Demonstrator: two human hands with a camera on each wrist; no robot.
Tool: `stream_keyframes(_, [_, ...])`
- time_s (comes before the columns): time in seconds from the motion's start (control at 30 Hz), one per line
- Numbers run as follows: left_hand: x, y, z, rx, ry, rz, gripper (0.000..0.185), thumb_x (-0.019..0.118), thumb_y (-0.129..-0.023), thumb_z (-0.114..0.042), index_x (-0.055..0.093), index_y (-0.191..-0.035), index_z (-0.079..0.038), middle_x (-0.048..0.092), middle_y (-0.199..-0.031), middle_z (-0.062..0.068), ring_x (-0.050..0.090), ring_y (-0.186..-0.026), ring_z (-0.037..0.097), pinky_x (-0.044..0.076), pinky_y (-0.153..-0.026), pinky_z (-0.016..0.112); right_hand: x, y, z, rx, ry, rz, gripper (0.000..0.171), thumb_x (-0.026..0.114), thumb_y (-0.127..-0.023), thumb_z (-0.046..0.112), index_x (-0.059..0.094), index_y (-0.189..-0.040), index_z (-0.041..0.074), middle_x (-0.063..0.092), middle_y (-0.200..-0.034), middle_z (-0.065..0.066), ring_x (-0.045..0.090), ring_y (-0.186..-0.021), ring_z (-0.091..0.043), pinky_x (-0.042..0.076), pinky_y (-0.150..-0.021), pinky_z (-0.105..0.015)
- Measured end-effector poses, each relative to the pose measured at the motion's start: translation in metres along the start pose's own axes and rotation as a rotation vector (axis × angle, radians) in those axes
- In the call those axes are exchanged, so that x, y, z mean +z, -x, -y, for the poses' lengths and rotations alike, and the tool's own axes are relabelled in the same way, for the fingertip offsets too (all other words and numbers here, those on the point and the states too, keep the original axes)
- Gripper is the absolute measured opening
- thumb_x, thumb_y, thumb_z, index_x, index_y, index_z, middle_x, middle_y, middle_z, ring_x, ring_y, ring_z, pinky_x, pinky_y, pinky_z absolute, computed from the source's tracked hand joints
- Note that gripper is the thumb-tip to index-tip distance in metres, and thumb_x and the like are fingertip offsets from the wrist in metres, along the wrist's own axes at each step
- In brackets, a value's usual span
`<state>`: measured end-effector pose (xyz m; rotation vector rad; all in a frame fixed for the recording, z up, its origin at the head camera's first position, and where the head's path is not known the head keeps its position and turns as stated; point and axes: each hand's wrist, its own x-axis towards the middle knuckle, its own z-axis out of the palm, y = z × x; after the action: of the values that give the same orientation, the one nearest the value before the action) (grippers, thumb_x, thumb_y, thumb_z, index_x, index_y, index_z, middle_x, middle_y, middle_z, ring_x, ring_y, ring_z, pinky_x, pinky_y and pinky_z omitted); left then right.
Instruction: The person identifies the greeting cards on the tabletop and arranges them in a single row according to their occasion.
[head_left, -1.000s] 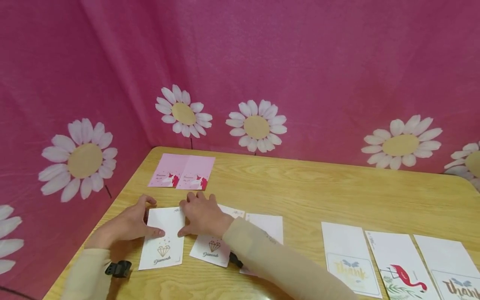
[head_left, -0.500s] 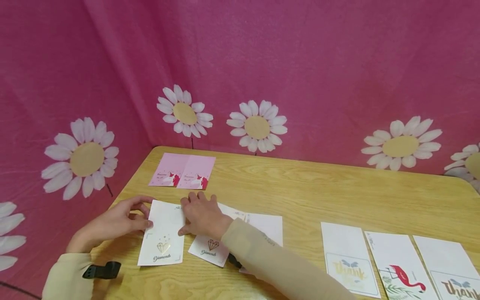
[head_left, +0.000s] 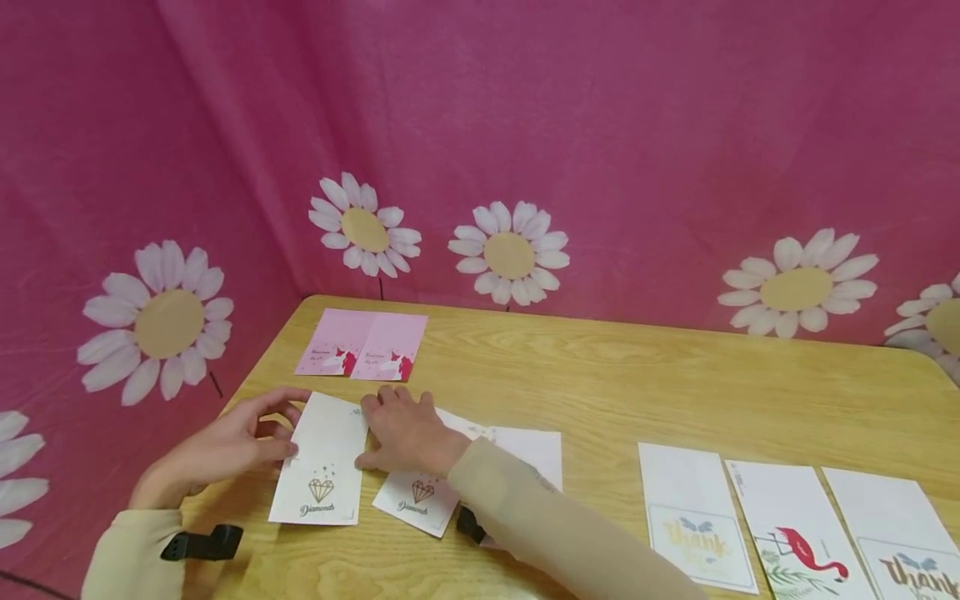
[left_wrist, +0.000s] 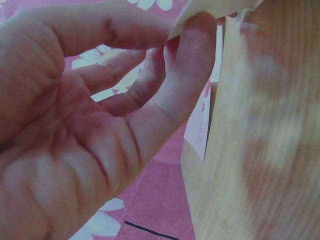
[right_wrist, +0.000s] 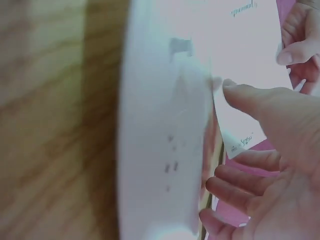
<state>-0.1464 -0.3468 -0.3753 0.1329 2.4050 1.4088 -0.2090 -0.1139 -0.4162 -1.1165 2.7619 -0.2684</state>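
Your left hand (head_left: 225, 450) pinches the left edge of the diamond card (head_left: 321, 461) between thumb and fingers, lifting that edge slightly off the counter (head_left: 600, 375); your right hand (head_left: 405, 433) lies spread and flat, fingers pressing the card's right edge and covering part of a second diamond card (head_left: 416, 496). Judged from the layout, sorting is partly done: two pink cards (head_left: 363, 346) sit paired at the back. The diamond cards are not yet squared together, and three thank-you cards (head_left: 780, 529) lie untouched at right.
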Motion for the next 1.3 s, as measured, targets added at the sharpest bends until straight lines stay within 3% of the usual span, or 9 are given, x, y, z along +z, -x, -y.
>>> stream_keyframes(0.2, [-0.005, 0.001, -0.004, 0.059, -0.056, -0.068, 0.068, 0.068, -0.091, 0.0, 0.036, -0.15, 0.003, 0.053, -0.119, 0.023, 0.065, -0.096, 0.016, 0.062, -0.075, 0.032, -0.015, 0.007, -0.012, -0.022, -0.227, -0.055, 0.065, 0.068, -0.094, 0.047, 0.049, -0.147, 0.014, 0.059, -0.139, -0.006, 0.059, -0.121, -0.021, 0.053, -0.1, -0.044])
stream_keyframes(0.33, [-0.006, 0.0, -0.007, 0.1, -0.064, -0.123, 0.067, 0.069, -0.093, -0.001, 0.036, -0.151, 0.002, 0.054, -0.12, 0.023, 0.066, -0.096, 0.011, 0.062, -0.077, 0.031, -0.024, 0.013, -0.021, -0.025, -0.44, -0.093, 0.069, 0.069, -0.096, 0.036, 0.041, -0.155, 0.014, 0.061, -0.141, -0.008, 0.063, -0.121, -0.02, 0.054, -0.102, -0.037])
stream_keyframes(0.5, [0.0, -0.008, -0.012, 0.141, -0.01, -0.164, 0.071, 0.068, -0.095, -0.003, 0.03, -0.155, 0.001, 0.051, -0.128, 0.022, 0.067, -0.098, 0.006, 0.062, -0.08, 0.03, -0.029, 0.02, -0.034, -0.026, -0.687, -0.133, 0.075, 0.071, -0.095, 0.026, 0.033, -0.159, 0.018, 0.069, -0.122, -0.009, 0.068, -0.094, -0.01, 0.055, -0.086, -0.023])
stream_keyframes(0.83, [0.025, -0.038, -0.026, 0.206, 0.094, -0.214, 0.068, 0.068, -0.095, -0.002, 0.036, -0.154, 0.0, 0.055, -0.121, 0.012, 0.068, -0.097, 0.005, 0.062, -0.081, 0.028, -0.039, 0.04, -0.057, 0.075, -0.815, -0.22, 0.084, 0.073, -0.093, 0.019, 0.027, -0.162, 0.014, 0.073, -0.105, -0.005, 0.069, -0.084, -0.015, 0.057, -0.073, -0.025])
stream_keyframes(1.07, [0.041, -0.057, -0.04, 0.173, 0.135, -0.306, 0.057, 0.073, -0.094, -0.009, 0.048, -0.145, -0.004, 0.057, -0.113, 0.008, 0.069, -0.094, 0.004, 0.062, -0.084, 0.028, -0.041, 0.049, -0.069, 0.156, -0.947, -0.311, 0.072, 0.073, -0.093, 0.012, 0.04, -0.157, 0.015, 0.07, -0.097, -0.007, 0.07, -0.068, -0.014, 0.061, -0.062, -0.029])
stream_keyframes(1.3, [0.054, -0.075, -0.049, 0.231, 0.142, -0.332, 0.05, 0.071, -0.095, -0.007, 0.056, -0.142, -0.004, 0.063, -0.106, 0.012, 0.072, -0.086, 0.011, 0.064, -0.08, 0.036, -0.046, 0.055, -0.086, 0.218, -1.091, -0.441, 0.063, 0.074, -0.091, 0.005, 0.051, -0.149, 0.015, 0.071, -0.095, -0.013, 0.069, -0.068, -0.015, 0.063, -0.062, -0.035])
